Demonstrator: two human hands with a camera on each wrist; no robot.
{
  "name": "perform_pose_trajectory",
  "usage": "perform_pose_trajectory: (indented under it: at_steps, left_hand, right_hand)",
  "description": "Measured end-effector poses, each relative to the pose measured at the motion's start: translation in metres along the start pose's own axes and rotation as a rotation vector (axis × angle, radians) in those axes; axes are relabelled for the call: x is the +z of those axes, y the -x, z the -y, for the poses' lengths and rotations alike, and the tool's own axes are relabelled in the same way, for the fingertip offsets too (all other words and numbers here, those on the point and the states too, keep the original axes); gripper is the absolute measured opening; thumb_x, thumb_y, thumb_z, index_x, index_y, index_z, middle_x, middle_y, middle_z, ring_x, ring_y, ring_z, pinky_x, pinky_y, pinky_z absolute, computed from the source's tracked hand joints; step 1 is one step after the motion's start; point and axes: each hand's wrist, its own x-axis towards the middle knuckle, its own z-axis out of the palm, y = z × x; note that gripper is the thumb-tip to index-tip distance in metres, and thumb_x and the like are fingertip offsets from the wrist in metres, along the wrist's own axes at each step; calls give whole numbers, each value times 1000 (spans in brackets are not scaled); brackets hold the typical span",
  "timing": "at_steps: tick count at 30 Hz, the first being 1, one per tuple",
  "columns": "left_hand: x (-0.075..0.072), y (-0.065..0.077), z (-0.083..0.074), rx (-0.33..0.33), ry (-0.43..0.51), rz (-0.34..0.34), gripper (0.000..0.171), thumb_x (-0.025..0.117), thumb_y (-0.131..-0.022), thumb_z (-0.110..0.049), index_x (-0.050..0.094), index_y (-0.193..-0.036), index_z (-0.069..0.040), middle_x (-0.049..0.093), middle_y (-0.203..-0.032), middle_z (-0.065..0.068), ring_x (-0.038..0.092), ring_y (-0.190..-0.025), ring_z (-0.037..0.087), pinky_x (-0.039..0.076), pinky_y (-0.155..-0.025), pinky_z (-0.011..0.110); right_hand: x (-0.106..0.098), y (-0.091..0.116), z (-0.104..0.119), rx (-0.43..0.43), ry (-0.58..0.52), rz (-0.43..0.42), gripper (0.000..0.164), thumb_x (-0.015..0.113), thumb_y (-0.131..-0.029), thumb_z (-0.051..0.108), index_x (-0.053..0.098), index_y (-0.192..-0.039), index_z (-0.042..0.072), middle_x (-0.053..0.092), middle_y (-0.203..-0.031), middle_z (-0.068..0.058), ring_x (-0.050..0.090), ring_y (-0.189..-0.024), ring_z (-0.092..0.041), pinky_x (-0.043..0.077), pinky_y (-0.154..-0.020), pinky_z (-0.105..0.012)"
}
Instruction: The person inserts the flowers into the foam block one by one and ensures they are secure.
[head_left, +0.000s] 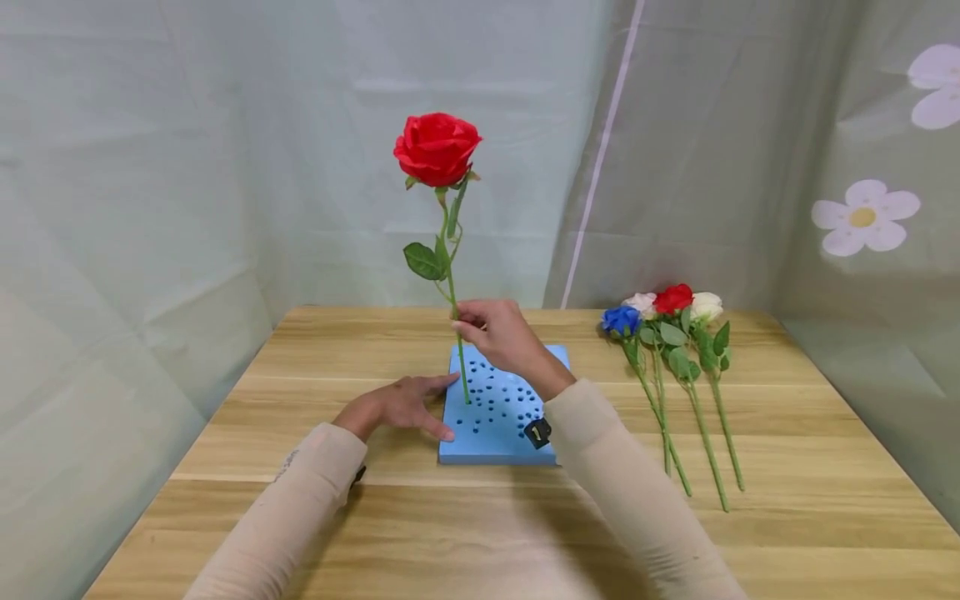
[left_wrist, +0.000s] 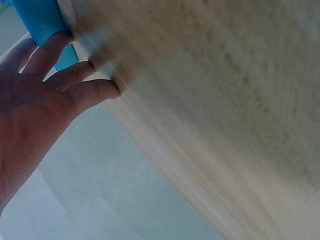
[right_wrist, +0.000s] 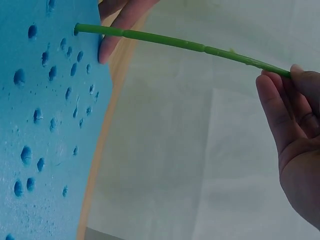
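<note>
My right hand (head_left: 498, 333) pinches the green stem of a red rose (head_left: 438, 150), which stands nearly upright with its bloom high above. In the right wrist view the stem's (right_wrist: 165, 41) lower end meets the mouth of a hole in the blue foam board (right_wrist: 55, 150). That board (head_left: 498, 450) lies flat and is pitted with many small holes. My left hand (head_left: 408, 406) rests at the board's left edge, thumb and fingers spread. The left wrist view has its fingers (left_wrist: 75, 75) straight beside the blue edge.
Several more flowers lie at the right of the wooden table (head_left: 375, 525): a blue rose (head_left: 621, 321), a second red rose (head_left: 673, 298), a white rose (head_left: 707, 307) and a pale pink rose (head_left: 641, 303). Their stems point toward me. Hanging cloth (head_left: 315, 167) encloses the table's back and sides.
</note>
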Motion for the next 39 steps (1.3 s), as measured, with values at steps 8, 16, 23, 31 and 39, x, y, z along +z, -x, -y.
perform_pose_trajectory:
  at_steps: [8, 16, 23, 31, 39]
  left_hand:
    - [0, 1, -2, -8, 5, 3, 109, 85, -74, -54, 27, -159, -21, 30, -161, 12, 25, -148, 32, 21, -117, 56]
    - [0, 2, -5, -17, 5, 3, 109, 85, -74, -54, 27, -160, -21, 30, -161, 13, 24, -149, 32, 20, -118, 56]
    - [0, 3, -6, -28, 5, 3, 109, 84, -74, -55, 26, -160, -22, 29, -161, 13, 24, -149, 33, 20, -117, 58]
    - [0, 2, -4, -28, 22, 0, 109, 85, -73, -55, 26, -160, -22, 28, -162, 12, 23, -149, 32, 21, -117, 57]
    - [2, 2, -4, -30, 4, -7, 110, 85, -72, -55, 27, -159, -23, 29, -161, 12, 25, -148, 32, 21, -117, 58]
  right_hand:
    - [1, 0, 1, 1, 4, 2, 11, 63, -99, 9, 72, -96, 4, 69, -78, -7, 59, -67, -12, 50, -57, -23]
    - [1, 1, 1, 5, -5, 12, 13, 61, -100, 10, 73, -98, 5, 65, -75, -5, 56, -65, -12, 48, -57, -22]
    - [3, 3, 2, -9, -9, 5, 12, 63, -99, 8, 73, -94, 6, 63, -73, -3, 56, -64, -12, 47, -56, -21]
    - [2, 2, 6, 32, 0, 51, 12, 59, -102, 10, 70, -99, 4, 66, -79, -4, 60, -72, -13, 51, -63, -23]
    - [0, 6, -1, 140, -2, 8, 18, 64, -100, 17, 70, -111, 4, 73, -99, -7, 68, -91, -18, 56, -80, -29]
